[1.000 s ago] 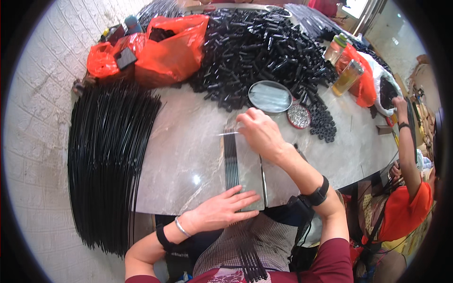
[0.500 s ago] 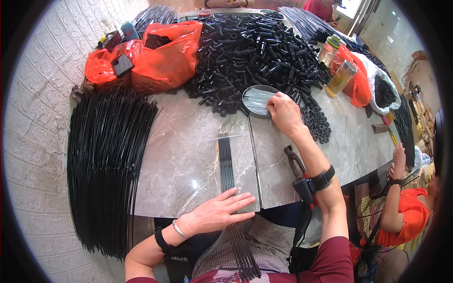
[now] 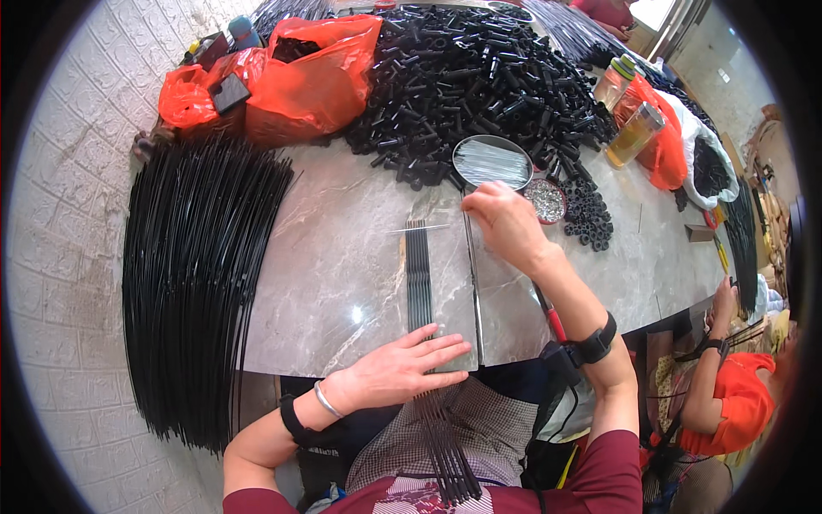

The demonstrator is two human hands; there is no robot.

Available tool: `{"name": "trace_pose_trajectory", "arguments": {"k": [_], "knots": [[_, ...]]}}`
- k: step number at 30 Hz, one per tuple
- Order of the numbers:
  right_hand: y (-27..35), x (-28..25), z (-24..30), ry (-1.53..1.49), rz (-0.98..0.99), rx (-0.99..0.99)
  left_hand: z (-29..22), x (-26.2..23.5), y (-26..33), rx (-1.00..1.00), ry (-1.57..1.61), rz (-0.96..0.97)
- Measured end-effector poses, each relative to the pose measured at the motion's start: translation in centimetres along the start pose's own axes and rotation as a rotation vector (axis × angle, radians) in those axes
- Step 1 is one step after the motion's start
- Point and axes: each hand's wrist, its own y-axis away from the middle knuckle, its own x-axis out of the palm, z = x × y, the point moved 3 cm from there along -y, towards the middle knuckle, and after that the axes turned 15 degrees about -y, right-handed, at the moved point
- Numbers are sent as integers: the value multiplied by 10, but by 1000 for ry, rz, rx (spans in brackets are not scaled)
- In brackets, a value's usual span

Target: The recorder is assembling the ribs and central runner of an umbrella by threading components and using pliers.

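My left hand lies flat with its fingers outstretched across a row of thin black rods, pressing them on the grey table. Their near ends hang past the edge over my checked apron. Across the far ends of the rods rests a thin, pale metal pin. My right hand is pinched closed above the table seam, to the right of that pin; what its fingertips hold, if anything, is too small to make out. Just beyond it stands a round dish of similar pins.
A large heap of black tubular parts covers the far table. Long black rods lie bundled at left, near red plastic bags. A bowl of small shiny pieces, red-handled pincers and drink bottles are at right. Another person sits there.
My right hand has drawn back from the pin dish toward me, its fingertips pinched. The bowl of shiny pieces has come into sight. My left hand stays on the rods. The view has shifted slightly.
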Motion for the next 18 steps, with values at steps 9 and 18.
{"name": "trace_pose_trajectory", "arguments": {"k": [9,18], "knots": [[1,28,2,171,43,64,-1,1,-1,-5,17,-5],[0,27,4,216,3,42,-1,1,0,-6,28,-13]]}}
